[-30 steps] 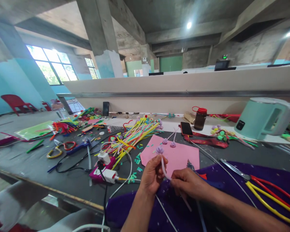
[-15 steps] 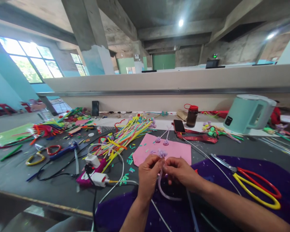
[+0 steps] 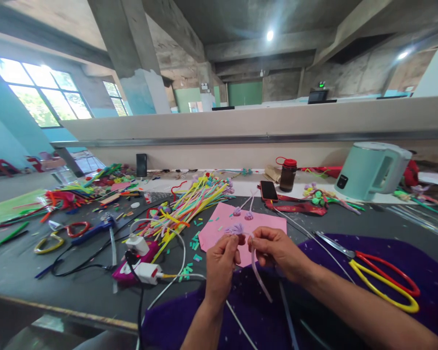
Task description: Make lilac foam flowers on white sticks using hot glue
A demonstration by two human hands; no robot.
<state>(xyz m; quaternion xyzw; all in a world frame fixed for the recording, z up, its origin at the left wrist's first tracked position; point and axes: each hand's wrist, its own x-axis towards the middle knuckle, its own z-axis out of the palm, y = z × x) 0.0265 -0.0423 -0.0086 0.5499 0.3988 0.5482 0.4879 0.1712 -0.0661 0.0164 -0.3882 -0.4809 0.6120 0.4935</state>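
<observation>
The dark tabletop (image 3: 76, 287) spans the lower frame, with a deep purple cloth (image 3: 178, 316) across the bottom centre and right, and a pink sheet (image 3: 270, 223) at centre. Over the sheet's lower edge, the right hand (image 3: 277, 248) keeps its grip pinched on a pale lilac stem (image 3: 257, 274) hanging below, while the left hand (image 3: 221, 260), just beside, pinches a small lilac flower head (image 3: 234, 229) at lower centre.
</observation>
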